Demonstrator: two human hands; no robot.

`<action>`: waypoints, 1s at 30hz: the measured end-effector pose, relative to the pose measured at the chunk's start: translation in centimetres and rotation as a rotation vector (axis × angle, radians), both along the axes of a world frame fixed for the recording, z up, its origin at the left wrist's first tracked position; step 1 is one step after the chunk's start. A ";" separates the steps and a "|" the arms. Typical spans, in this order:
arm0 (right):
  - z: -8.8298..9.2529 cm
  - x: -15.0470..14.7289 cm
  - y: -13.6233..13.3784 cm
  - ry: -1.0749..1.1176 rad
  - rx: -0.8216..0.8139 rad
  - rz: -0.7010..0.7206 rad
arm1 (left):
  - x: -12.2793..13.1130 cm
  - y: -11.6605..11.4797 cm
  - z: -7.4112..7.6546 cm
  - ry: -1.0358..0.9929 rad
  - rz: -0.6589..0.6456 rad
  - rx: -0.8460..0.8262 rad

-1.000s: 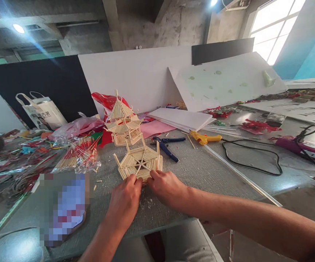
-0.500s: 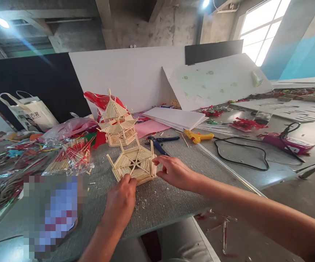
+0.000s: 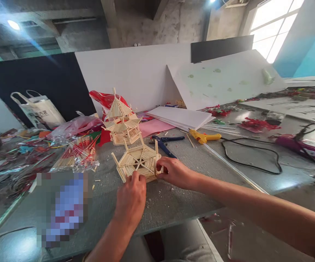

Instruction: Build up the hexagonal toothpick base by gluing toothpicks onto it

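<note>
A hexagonal model tier built of thin wooden sticks (image 3: pixel 127 159) lies on the table in front of me, with short posts standing up at its corners. My left hand (image 3: pixel 131 194) is closed on its front edge, fingertips hidden behind the knuckles. At the right corner, my right hand (image 3: pixel 176 173) pinches the edge of the tier beside an upright post. Just behind stands a finished-looking stick pagoda (image 3: pixel 121 125) with a pointed roof. Dark blue pliers (image 3: pixel 164 143) rest to the right of it.
A yellow glue gun (image 3: pixel 205 137) with a clear glue stick and black cord lies to the right. Bagged sticks (image 3: pixel 78 153) and plastic wrapping clutter the left. White boards (image 3: pixel 179 116) lie behind; a blurred blue object (image 3: pixel 68 207) is at front left.
My right hand has come down and closed its fingers on the tier's right corner. The left hand has slid a little right along the front edge. The view has shifted slightly.
</note>
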State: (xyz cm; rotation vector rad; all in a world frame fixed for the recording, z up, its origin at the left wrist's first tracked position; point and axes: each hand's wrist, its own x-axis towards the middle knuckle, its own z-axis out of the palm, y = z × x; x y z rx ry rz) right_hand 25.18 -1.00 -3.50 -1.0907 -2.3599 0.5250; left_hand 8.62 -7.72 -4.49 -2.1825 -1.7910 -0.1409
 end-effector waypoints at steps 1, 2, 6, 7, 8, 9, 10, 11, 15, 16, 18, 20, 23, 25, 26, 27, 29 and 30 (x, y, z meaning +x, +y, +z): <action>0.0 -0.1 0.0 -0.003 -0.011 -0.003 | 0.2 0.0 -0.1 -0.007 0.017 -0.001; -0.1 -0.2 0.1 -0.004 -0.020 -0.002 | 0.4 -0.1 -0.2 -0.017 0.031 0.002; -0.5 -0.4 0.4 0.006 -0.029 0.016 | 0.9 0.0 -1.0 -0.065 0.050 0.040; -0.7 -0.4 0.5 0.005 -0.028 0.014 | 1.0 0.0 -1.2 -0.074 0.046 0.048; -0.9 -0.4 0.7 0.003 -0.026 0.009 | 1.0 0.1 -1.4 -0.081 0.040 0.051; -1.1 -0.5 0.8 0.001 -0.024 0.006 | 0.9 0.2 -1.6 -0.088 0.035 0.052; -1.2 -0.5 0.9 0.000 -0.021 0.005 | 0.9 0.2 -1.7 -0.094 0.032 0.054; -1.4 -0.5 1.0 0.002 -0.015 0.006 | 0.8 0.2 -1.7 -0.099 0.033 0.057; -1.5 -0.3 0.9 -0.009 0.011 -0.012 | 0.5 -0.1 -1.6 -0.104 0.039 0.059; -1.5 -0.1 0.6 -0.022 0.036 -0.053 | 0.4 -0.2 -1.7 -0.105 0.038 0.059; -1.4 0.3 -0.2 -0.062 0.151 -0.137 | 0.3 -0.4 -1.8 -0.111 0.028 0.068; -1.4 0.5 -1.3 -0.134 0.347 -0.131 | 0.2 -0.5 -2.0 -0.113 0.005 0.076; -1.7 -0.2 -2.8 -0.297 0.620 0.021 | 0.2 -0.7 -2.3 -0.109 -0.032 0.102; -1.9 -1.2 -3.2 -0.393 0.720 0.086 | 0.2 -0.8 -2.4 -0.126 -0.044 0.120; -2.0 -1.8 -3.2 -0.427 0.740 0.100 | 0.1 -0.9 -2.4 -0.136 -0.045 0.117; -2.1 -2.4 -3.2 -0.456 0.740 0.106 | 0.0 -1.0 -2.4 -0.141 -0.038 0.110; -2.2 -3.2 -2.9 -0.505 0.682 0.098 | -0.1 -1.5 -2.5 -0.132 -0.017 0.108; -2.2 -3.5 -2.8 -0.525 0.644 0.095 | -0.2 -1.8 -2.6 -0.123 -0.005 0.116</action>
